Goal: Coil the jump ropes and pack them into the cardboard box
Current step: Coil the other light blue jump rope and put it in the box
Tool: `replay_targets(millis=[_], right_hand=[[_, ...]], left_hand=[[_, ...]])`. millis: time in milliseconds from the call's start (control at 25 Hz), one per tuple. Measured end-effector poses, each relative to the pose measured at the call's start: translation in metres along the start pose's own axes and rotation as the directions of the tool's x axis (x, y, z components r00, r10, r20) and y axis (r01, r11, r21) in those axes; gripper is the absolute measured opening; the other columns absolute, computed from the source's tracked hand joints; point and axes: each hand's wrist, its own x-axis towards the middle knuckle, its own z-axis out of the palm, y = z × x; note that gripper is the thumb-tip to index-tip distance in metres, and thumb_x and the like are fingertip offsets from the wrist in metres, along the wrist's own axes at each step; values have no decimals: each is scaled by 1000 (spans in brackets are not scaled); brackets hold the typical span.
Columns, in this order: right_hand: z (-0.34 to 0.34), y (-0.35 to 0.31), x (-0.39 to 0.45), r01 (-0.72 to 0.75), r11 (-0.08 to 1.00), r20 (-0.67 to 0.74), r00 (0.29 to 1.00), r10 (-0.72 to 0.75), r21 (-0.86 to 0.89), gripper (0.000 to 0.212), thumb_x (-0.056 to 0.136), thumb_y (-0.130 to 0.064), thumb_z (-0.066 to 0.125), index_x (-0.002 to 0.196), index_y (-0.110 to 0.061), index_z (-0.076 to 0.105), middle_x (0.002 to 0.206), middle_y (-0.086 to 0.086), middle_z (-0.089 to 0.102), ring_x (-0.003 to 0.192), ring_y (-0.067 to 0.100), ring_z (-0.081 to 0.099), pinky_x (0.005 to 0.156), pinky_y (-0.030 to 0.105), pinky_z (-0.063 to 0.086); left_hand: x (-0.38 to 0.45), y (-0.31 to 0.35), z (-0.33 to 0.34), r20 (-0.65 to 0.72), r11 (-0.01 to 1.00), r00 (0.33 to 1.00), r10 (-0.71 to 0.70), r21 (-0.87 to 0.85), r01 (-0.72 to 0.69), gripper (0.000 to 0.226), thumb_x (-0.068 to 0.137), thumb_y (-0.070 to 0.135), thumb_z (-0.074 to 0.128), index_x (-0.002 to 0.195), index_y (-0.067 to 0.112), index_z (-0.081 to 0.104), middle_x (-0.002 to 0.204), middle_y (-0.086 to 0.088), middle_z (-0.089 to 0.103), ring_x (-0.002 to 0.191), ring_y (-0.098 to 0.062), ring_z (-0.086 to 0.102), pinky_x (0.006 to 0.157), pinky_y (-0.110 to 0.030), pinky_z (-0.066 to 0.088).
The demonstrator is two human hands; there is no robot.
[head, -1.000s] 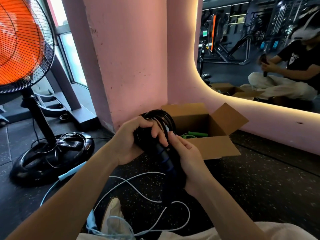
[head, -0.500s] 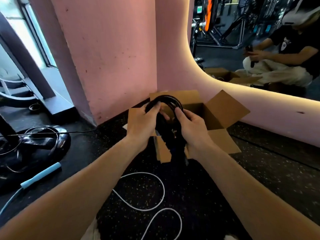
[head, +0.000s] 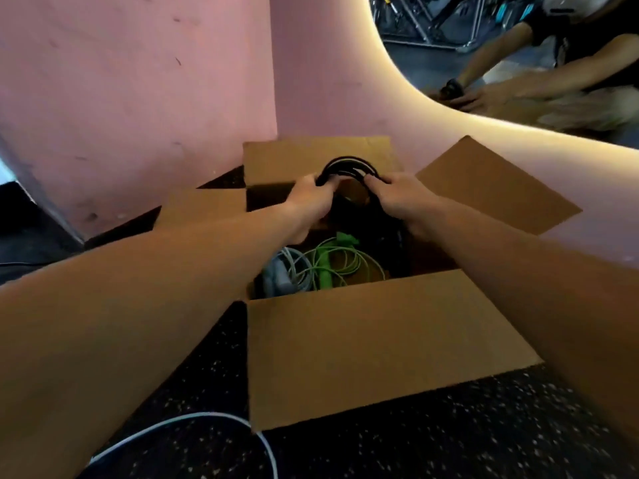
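A view from a head-worn camera looks down at a dark speckled floor [head: 449,440] in a corner formed by pink walls [head: 138,98]. At upper right a curved, glowing-edged mirror [head: 518,46] reflects a seated person reaching both arms forward. In the middle of the floor stands an open cardboard box [head: 373,350], its four flaps folded outward: the near flap lies toward the viewer, the far flap stands against the wall, and one flap spreads to each side. Two bare forearms stretch from the bottom corners over the box opening. The left hand [head: 307,202] and the right hand [head: 397,198] are side by side above the far half of the box, fingers curled around opposite sides of a coiled black jump rope [head: 347,165]. The coil stands upright between them, its top loop arching above the knuckles in front of the far flap, while its lower part hangs down into the shadowed interior, where the detail is too dark to make out. Already inside the box, on the near side, lies a coiled green jump rope [head: 328,264] with green handles, and just to its left a pale grey-blue jump rope [head: 283,274], the two touching. On the floor at lower left, outside the box, a thin white cord [head: 193,418] curves past the near flap.
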Motion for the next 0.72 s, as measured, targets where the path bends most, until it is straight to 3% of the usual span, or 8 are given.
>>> replay_targets(millis=[80, 160, 240, 320, 400, 480, 600, 720], right_hand=[[-5, 21, 7, -131, 983, 23, 991, 135, -132, 32, 106, -23, 46, 127, -4, 60, 127, 19, 64, 118, 37, 62, 99, 43, 51], [-12, 40, 14, -149, 936, 48, 984, 173, -318, 37, 102, -8, 47, 138, 2, 52, 142, 22, 54, 132, 37, 52, 103, 39, 45], [-14, 50, 16, -127, 868, 73, 980, 184, -479, 40, 101, -7, 49, 140, 3, 50, 144, 21, 52, 133, 36, 50, 105, 38, 42], [-12, 55, 19, -95, 755, 94, 975, 203, -649, 40, 105, -14, 46, 142, 1, 48, 129, 19, 55, 120, 34, 53, 106, 41, 39], [-7, 58, 19, -33, 673, 124, 975, 184, -739, 41, 105, -15, 45, 143, -1, 47, 118, 18, 54, 107, 33, 54, 103, 40, 40], [-2, 63, 22, 25, 627, 164, 973, 165, -779, 43, 103, -14, 49, 145, -3, 46, 141, 18, 50, 129, 35, 50, 108, 40, 39], [2, 63, 21, 94, 546, 162, 984, 78, -833, 42, 102, -16, 52, 142, -6, 48, 149, 17, 43, 136, 38, 43, 110, 46, 38], [-6, 39, 9, 125, 617, 115, 992, -55, -777, 19, 98, -15, 57, 115, -8, 59, 130, 18, 56, 111, 36, 56, 89, 44, 50]], left_hand=[[12, -9, 23, 97, 992, 991, -91, 99, 81, 39, 104, 36, 46, 135, 13, 53, 123, -10, 65, 110, -30, 64, 84, -38, 57], [21, -16, 47, 160, 947, 974, -161, 304, 106, 42, 106, 32, 41, 138, 5, 49, 128, -10, 61, 116, -31, 60, 80, -35, 54], [30, -24, 69, 192, 814, 968, -162, 581, 21, 34, 108, 29, 39, 126, 4, 55, 121, -12, 61, 110, -30, 61, 72, -33, 46], [32, -34, 80, 194, 613, 976, -97, 784, -95, 34, 107, 28, 42, 122, 2, 58, 107, -14, 59, 96, -28, 59, 73, -31, 42], [38, -44, 77, 195, 489, 977, -86, 863, -129, 30, 104, 30, 49, 115, 4, 59, 101, -13, 58, 86, -25, 56, 72, -33, 43], [38, -48, 72, 211, 415, 972, -107, 898, -150, 28, 101, 34, 54, 108, 8, 60, 93, -10, 61, 79, -24, 58, 69, -35, 44], [31, -38, 66, 206, 427, 972, -110, 893, -142, 32, 96, 44, 59, 91, 12, 57, 85, -7, 59, 75, -24, 61, 67, -36, 48], [10, -9, 54, 207, 416, 975, -86, 896, -154, 33, 93, 45, 65, 93, 12, 60, 87, -9, 65, 75, -25, 68, 66, -37, 58]])
